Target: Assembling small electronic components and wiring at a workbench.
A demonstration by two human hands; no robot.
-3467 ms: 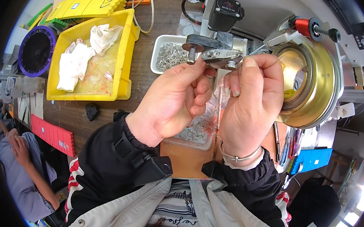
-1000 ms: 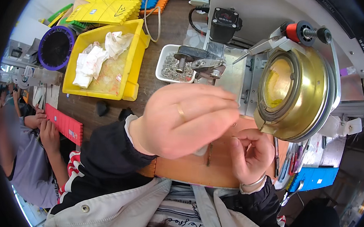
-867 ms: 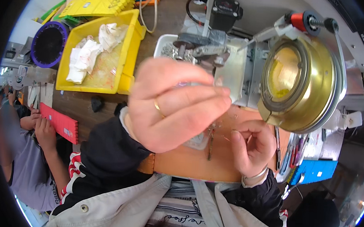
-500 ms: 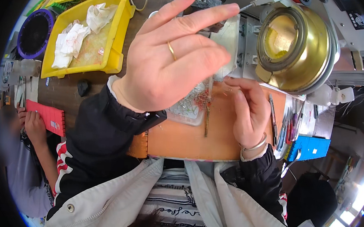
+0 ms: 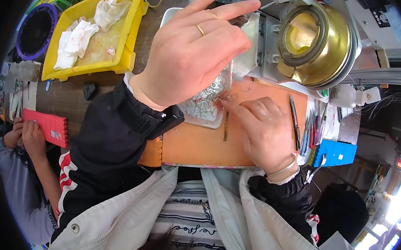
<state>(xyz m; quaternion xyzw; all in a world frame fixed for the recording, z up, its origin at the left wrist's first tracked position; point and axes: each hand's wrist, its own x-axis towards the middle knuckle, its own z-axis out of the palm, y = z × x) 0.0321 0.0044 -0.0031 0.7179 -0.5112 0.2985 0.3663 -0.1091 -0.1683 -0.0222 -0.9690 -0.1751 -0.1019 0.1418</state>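
Observation:
My left hand [image 5: 187, 54] is raised over the work area, back of the hand up, a gold ring on one finger. Two of its fingers stretch out while the others curl in; the thumb and whatever is pinched there are hidden. Below and beside it, a clear plastic tray [image 5: 205, 121] holds a tangle of small silver hook-like wires [image 5: 209, 92] with reddish threads. My right hand [image 5: 267, 129], a bangle at its wrist, lies low over the orange board [image 5: 189, 147]. Its index finger reaches out to the pile's right edge; its thumb is hidden.
A brass-coloured round machine part [image 5: 317, 45] stands back right. The yellow bin [image 5: 131, 57] with crumpled white cloths is at left. Slim tools and a pen [image 5: 295, 122] lie right, beside a blue block [image 5: 338, 153]. Another person's hands [image 5: 30, 136] rest by a red block [image 5: 47, 126].
My right hand has moved left and nearer to me, from beyond the pile to its right edge. My left hand stays raised, slightly shifted. The whole view has shifted a little.

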